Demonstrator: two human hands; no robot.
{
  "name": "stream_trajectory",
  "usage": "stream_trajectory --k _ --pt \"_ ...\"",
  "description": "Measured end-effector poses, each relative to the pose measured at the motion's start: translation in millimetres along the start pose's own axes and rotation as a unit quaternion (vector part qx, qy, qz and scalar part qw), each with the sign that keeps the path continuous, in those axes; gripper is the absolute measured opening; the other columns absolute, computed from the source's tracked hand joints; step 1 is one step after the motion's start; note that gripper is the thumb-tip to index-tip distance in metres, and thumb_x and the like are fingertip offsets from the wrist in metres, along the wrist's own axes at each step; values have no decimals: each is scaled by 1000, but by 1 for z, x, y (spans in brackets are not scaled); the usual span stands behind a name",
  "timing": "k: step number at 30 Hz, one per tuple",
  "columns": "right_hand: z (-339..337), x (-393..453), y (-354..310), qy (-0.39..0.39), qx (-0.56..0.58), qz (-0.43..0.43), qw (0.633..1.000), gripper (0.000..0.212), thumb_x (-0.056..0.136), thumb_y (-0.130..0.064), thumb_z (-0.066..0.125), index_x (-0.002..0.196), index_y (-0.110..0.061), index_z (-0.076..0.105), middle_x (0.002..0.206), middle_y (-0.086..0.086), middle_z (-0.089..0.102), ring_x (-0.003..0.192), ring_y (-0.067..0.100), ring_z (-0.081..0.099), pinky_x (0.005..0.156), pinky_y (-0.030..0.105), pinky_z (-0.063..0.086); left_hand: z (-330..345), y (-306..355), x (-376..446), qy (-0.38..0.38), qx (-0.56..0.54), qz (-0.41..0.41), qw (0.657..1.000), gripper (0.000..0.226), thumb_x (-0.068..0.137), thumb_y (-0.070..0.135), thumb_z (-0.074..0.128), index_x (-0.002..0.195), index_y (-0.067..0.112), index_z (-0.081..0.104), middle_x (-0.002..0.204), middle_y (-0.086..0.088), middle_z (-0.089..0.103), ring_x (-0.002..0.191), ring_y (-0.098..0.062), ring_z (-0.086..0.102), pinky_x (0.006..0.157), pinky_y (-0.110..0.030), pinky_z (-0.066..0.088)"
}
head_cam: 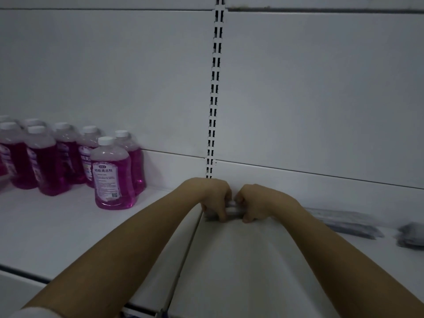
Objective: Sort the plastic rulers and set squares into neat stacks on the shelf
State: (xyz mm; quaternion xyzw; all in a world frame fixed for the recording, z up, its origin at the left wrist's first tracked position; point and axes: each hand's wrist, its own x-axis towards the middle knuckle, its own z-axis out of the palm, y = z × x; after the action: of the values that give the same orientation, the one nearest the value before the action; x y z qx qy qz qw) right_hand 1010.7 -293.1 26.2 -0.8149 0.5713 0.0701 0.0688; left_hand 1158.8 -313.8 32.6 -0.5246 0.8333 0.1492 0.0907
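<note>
Dim store aisle, white metal shelving. White back panel (321,88) rises behind the shelf (241,260), split by a slotted upright (214,99) running top to bottom near centre. The shelf is two boards meeting at a seam (185,255) that runs from the front lip back toward the foot of the upright. The front edge shows as a dark line at lower left.

Left board: a cluster of purple-liquid bottles (112,175) with white caps, packed toward the back left corner, the nearest one standing forward of the rest. A broad stretch of bare board lies between the bottles and the seam, and forward to the lip.

Right board: bare in front between the forearms. At far right, a long flat pile of grey packets (348,222) lies near the back, its long axis running left-right and angled slightly forward toward the right. Just beyond it, at the frame edge, a smaller dark bundle (410,235), blurred, contents not readable.

Both arms reach straight in. Left hand (214,196) and right hand (259,203) meet close to the back panel, just right of the seam, knuckles nearly touching. Fingers of both are curled down around a small stack of rulers (232,211), pale and clear-looking, resting on the board. Left hand grips its left end, right hand its right end. The stack's long axis runs left-right, parallel to the back panel; only the short middle part shows between the hands. Individual pieces cannot be counted.
</note>
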Motion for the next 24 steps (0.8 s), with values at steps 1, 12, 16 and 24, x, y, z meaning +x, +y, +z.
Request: stream_trajectory --k 1,12,16,24 --pt "0 0 0 4 1 0 1000 42 74 -24 76 114 -16 65 105 5 65 86 22 56 72 28 43 0 1 1 5 11 1 1000 59 65 35 82 118 21 61 109 0 62 90 -24 68 75 -36 59" --pt "1 -3 2 21 -22 24 999 38 75 -23 77 108 -10 63 94 7 60 85 24 57 71 29 45 -3 7 0 16 37 19 999 60 71 29 81 126 20 57 121 -1 59 100 -22 61 84 -39 57" --pt "1 -4 4 21 -16 23 999 39 74 -24 78 108 -10 65 97 6 63 87 24 60 72 29 46 -4 3 0 19 29 28 999 66 70 33 82 130 24 54 124 4 55 104 -20 58 89 -40 55" --pt "-3 -7 5 8 -31 25 999 37 72 -13 78 108 -12 68 99 9 67 86 25 66 72 31 54 5 -6 -5 64 13 54 996 61 73 37 80 128 25 56 124 2 55 105 -17 52 90 -30 45"
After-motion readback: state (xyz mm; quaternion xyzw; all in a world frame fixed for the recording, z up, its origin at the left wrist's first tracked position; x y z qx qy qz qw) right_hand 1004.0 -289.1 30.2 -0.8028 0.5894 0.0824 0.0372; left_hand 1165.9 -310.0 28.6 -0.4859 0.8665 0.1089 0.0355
